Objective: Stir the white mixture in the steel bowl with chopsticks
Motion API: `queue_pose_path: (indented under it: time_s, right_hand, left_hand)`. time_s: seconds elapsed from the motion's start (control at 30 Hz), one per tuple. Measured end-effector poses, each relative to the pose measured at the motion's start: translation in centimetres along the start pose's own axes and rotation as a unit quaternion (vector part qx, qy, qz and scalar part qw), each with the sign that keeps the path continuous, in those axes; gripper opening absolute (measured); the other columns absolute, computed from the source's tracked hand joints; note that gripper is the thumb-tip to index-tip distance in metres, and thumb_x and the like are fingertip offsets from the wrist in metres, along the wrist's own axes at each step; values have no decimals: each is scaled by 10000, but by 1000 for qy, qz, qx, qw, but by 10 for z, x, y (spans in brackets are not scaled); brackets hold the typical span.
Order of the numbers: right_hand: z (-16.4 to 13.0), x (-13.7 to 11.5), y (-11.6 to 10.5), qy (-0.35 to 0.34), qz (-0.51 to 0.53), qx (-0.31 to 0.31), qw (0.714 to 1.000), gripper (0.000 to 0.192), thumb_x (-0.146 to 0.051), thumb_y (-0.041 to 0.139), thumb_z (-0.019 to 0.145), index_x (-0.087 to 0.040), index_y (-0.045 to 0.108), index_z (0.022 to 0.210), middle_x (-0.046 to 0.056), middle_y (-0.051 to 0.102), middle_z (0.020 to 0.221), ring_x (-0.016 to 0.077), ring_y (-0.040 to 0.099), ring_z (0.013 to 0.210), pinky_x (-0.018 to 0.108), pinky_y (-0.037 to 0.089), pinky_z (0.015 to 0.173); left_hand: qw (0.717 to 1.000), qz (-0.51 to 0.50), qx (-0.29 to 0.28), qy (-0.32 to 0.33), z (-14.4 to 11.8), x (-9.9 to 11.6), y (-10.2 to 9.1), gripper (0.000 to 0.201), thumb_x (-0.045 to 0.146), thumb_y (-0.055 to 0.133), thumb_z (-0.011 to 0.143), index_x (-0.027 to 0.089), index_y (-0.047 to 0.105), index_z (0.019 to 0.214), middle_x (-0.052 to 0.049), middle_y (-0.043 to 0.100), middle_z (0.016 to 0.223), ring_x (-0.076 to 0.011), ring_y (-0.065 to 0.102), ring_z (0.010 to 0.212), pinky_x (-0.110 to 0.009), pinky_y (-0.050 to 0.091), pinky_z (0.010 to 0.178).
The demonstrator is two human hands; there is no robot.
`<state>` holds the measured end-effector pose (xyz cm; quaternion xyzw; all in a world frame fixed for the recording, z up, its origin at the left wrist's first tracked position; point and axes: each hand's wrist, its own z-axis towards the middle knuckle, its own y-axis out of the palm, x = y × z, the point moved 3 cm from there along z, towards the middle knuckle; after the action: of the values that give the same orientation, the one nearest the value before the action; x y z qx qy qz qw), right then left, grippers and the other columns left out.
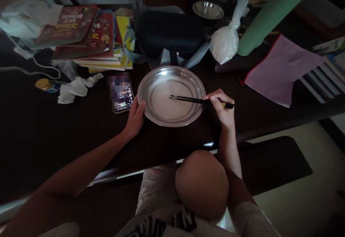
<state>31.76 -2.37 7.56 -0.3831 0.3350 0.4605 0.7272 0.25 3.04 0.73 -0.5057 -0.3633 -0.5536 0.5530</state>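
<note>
A round metal basin (194,86) rests on the dark table in front of me, holding a whitish powder or paste (168,109) spread over its bottom. My left hand (136,117) grips the basin's left rim, thumb over the edge and fingers mostly hidden beneath. In my right hand (223,108) is a pair of dark chopsticks (190,100), held nearly level across the basin's right side. Their tips reach the middle of the white contents and seem to have some stuck to them. The right fingers are close to the basin's right rim.
Left of the basin lie a lit phone (124,95), crumpled tissues (74,90), a small jar (47,85) and stacked books (88,45). Behind it are a black case (169,30), a tied bag of white powder (224,45), a second metal bowl (208,10) and a green cylinder (275,16).
</note>
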Motion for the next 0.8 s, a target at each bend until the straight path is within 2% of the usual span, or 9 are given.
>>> queue_pose_path:
  time_s: [0.1, 0.17, 0.27, 0.33, 0.47, 0.53, 0.6, 0.67, 0.8]
  right_hand:
    - [-1, 2, -3, 23, 44, 44, 998, 218, -384, 619, 953, -280, 765, 829, -20, 729, 761, 149, 703, 702, 330, 551, 702]
    - [-1, 1, 0, 30, 52, 6, 998, 202, -376, 626, 949, -285, 771, 841, -19, 736, 773, 150, 706, 715, 329, 553, 706]
    - [1, -1, 5, 15, 13, -52, 998, 153, -352, 661, 929, -292, 788, 871, -6, 767, 830, 169, 699, 834, 351, 548, 796]
    - [2, -1, 3, 7, -4, -28, 1000, 154, -351, 665, 926, -287, 789, 861, -6, 769, 833, 169, 694, 847, 351, 540, 812]
    - [0, 3, -3, 31, 37, 41, 998, 226, -388, 619, 951, -272, 769, 828, -19, 730, 744, 151, 709, 705, 321, 543, 688]
    - [-1, 2, -1, 34, 47, 13, 998, 219, -378, 616, 955, -276, 771, 838, -19, 733, 742, 148, 707, 700, 318, 544, 685]
    - [-1, -1, 3, 19, 30, -36, 999, 176, -351, 642, 941, -283, 783, 859, -9, 758, 792, 157, 704, 776, 332, 548, 748]
    - [0, -2, 5, 8, 9, -54, 998, 144, -339, 666, 926, -287, 788, 873, -1, 772, 836, 170, 697, 838, 351, 545, 797]
    - [-1, 0, -1, 22, 24, 31, 999, 204, -386, 642, 936, -273, 766, 819, -11, 741, 770, 162, 704, 742, 342, 555, 723]
  left_hand:
    - [999, -23, 9, -21, 0, -3, 0, 545, 602, 507, 959, 319, 529, 1424, -57, 656, 1351, -291, 577, 1311, -498, 449, 1147]
    - [999, -25, 13, -26, 0, -4, -1, 543, 598, 516, 956, 313, 534, 1418, -60, 658, 1347, -293, 575, 1313, -502, 446, 1148]
    - [1000, -18, 13, -21, 0, -5, 0, 536, 584, 501, 966, 307, 530, 1424, -65, 650, 1355, -292, 574, 1314, -501, 446, 1149]
    - [1000, -14, 12, -19, -1, -5, 0, 530, 575, 490, 973, 309, 526, 1430, -62, 643, 1367, -290, 565, 1326, -505, 436, 1158]
    - [1000, -5, 14, -21, -2, -5, -1, 538, 566, 485, 978, 309, 510, 1451, -65, 633, 1384, -299, 540, 1353, -525, 407, 1180]
    - [1000, -1, 10, -21, -3, -5, -1, 540, 565, 479, 982, 308, 504, 1456, -69, 631, 1388, -303, 545, 1346, -527, 415, 1172]
    - [1000, 1, 9, -19, -3, -5, -1, 533, 565, 473, 984, 310, 508, 1451, -68, 635, 1381, -301, 554, 1336, -522, 425, 1164]
    - [1000, -4, 8, -18, -2, -4, -1, 519, 559, 474, 984, 314, 517, 1440, -61, 645, 1364, -294, 562, 1328, -515, 430, 1162]
    - [1000, -14, 9, -21, -1, -4, -1, 490, 535, 492, 980, 325, 534, 1420, -48, 665, 1334, -279, 570, 1324, -497, 435, 1161]
